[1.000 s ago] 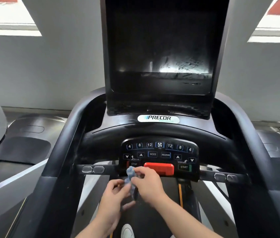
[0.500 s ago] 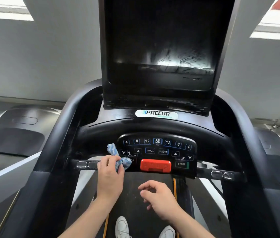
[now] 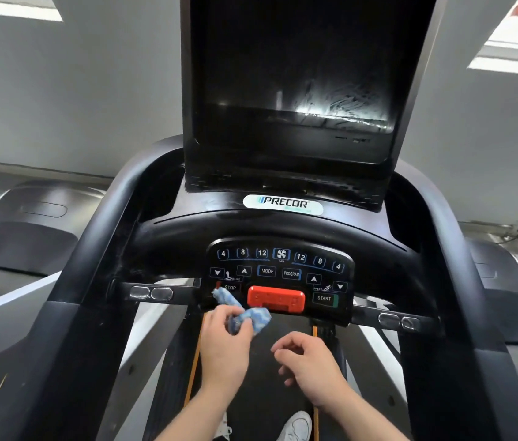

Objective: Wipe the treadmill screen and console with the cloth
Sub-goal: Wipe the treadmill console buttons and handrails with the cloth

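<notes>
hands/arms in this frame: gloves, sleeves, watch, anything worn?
Nothing worn that shows. The left hand and right hand are bare, without gloves or visible rings. Both forearms are uncovered to the frame's bottom edge, with no sleeve, watch or band in view. White shoes show below.

PRECOR badge [image 3: 282, 204], console [image 3: 280, 275] keys STOP, START, MODE, PROGRAM, FAN

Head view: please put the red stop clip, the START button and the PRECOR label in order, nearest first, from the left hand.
1. Red stop clip, just above-right of the left hand.
2. START button, further right on the panel.
3. PRECOR label, higher, below the screen.
</notes>
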`<state>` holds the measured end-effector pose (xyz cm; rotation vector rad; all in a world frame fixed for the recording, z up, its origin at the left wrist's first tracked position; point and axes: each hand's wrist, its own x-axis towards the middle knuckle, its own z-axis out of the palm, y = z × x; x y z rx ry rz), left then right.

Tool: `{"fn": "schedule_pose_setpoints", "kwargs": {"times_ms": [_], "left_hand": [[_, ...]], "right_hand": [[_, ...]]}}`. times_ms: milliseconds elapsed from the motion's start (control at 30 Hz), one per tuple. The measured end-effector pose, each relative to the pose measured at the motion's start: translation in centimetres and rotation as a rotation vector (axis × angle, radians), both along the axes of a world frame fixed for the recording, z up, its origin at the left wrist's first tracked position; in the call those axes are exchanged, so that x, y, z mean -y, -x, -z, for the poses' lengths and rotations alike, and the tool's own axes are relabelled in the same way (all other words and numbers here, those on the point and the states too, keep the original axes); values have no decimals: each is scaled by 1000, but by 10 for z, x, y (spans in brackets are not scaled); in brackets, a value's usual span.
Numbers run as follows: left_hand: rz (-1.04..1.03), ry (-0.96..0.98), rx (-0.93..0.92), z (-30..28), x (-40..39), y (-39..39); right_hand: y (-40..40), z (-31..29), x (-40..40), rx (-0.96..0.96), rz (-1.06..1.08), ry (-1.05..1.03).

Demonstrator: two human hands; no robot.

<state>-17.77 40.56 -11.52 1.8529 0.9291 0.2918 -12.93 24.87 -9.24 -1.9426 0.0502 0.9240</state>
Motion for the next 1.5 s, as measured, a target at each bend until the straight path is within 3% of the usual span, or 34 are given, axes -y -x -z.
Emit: {"fn": "schedule_pose_setpoints", "kwargs": {"times_ms": [67,300,467,600,700,867,1067,1167,1300,1500], "left_hand": [[-110,21,80,-6,-8,-11],[-16,-87,34,-2,24,-35],[252,-31,20,0,61,-28],[75,14,88,-4,64,-26],[-56,-19,132,-6,63,-22],[-43,5,86,-7,83,-35],[177,63,59,-13,97,-28],[157,270,106,-24,94,-18],[44,482,173,-28,78,4],[-31,246,-28,-26,51,35]], "right_hand": [[-3,2,12,4,16,15],[-10,4,23,33,-7,25],[-26,4,21,198,83,40],[-34,-3,16,194,136,-89],[-37,-8,6,334,6,-86],[-51,0,10,551,-119,56],[-60,1,37,680,-199,82],[-56,0,31,759,-269,24],[-61,6,4,1129,-680,76],[-84,22,15,1361,-972,218]]}}
